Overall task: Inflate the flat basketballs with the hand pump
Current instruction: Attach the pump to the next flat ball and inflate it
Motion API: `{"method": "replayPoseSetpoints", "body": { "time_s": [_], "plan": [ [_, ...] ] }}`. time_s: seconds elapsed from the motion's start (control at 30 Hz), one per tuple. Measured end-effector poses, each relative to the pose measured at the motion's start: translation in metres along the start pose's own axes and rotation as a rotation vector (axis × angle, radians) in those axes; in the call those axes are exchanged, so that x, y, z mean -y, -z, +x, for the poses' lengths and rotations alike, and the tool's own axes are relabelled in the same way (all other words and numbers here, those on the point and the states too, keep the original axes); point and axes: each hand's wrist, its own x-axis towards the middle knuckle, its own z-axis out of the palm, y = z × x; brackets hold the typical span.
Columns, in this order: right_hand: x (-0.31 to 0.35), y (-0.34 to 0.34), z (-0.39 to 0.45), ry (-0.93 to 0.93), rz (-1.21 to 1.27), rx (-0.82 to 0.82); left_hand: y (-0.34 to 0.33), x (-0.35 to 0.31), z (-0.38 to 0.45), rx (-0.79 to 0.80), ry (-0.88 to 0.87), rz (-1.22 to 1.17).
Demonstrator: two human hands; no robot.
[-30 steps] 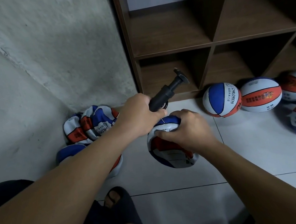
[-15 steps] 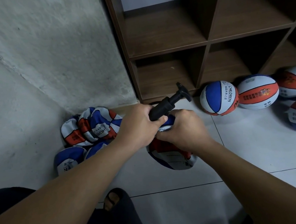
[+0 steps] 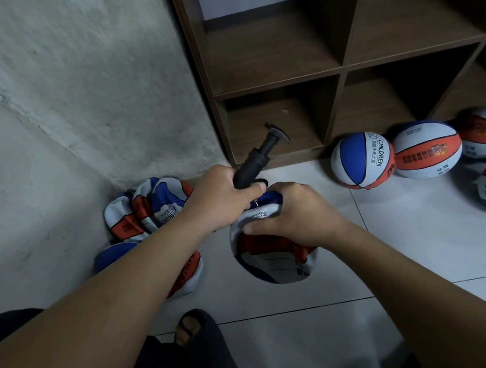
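Observation:
My left hand (image 3: 222, 199) grips the barrel of a black hand pump (image 3: 258, 158), whose handle points up and to the right. The pump's thin needle meets the top of a flat red, white and blue basketball (image 3: 272, 260) on the floor. My right hand (image 3: 289, 218) pinches the crumpled top of that ball beside the needle. A heap of flat basketballs (image 3: 149, 211) lies in the corner at the left. Several inflated basketballs (image 3: 362, 160) rest on the floor at the right, in front of the shelf.
A dark wooden cubby shelf (image 3: 341, 69) stands behind the balls. A rough grey wall (image 3: 69, 98) closes the left side. My foot in a dark sandal (image 3: 199, 331) is on the white tiled floor (image 3: 414, 254) below the held ball.
The pump has tilted more upright and its needle has come down to the ball's top. My right hand has shifted its pinch on the ball. The view moved closer.

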Motion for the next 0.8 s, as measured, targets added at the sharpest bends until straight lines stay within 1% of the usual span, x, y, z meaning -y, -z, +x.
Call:
{"method": "replayPoseSetpoints", "body": {
  "time_s": [0.13, 0.2, 0.27, 0.53, 0.6, 0.73, 0.8],
  "plan": [
    [-0.003, 0.005, -0.001, 0.009, 0.279, 0.153, 0.001, 0.001, 0.001, -0.012, 0.005, 0.070],
    [-0.008, 0.007, 0.001, 0.002, 0.336, 0.182, 0.002, 0.002, 0.001, 0.005, 0.004, 0.052],
    [-0.011, 0.007, 0.001, -0.003, 0.333, 0.190, 0.002, 0.002, 0.001, 0.035, -0.003, 0.030],
    [-0.021, 0.000, 0.006, 0.007, 0.207, 0.060, 0.002, -0.001, 0.002, 0.079, 0.019, 0.076],
    [-0.022, 0.000, 0.006, 0.020, 0.194, 0.059, 0.001, -0.001, 0.002, 0.085, 0.023, 0.083],
    [-0.024, -0.003, 0.005, 0.027, 0.187, 0.055, -0.001, 0.003, 0.005, 0.060, 0.066, 0.068],
    [-0.025, -0.002, 0.006, 0.034, 0.187, 0.042, -0.003, 0.005, 0.004, 0.050, 0.103, 0.019]
  ]
}}
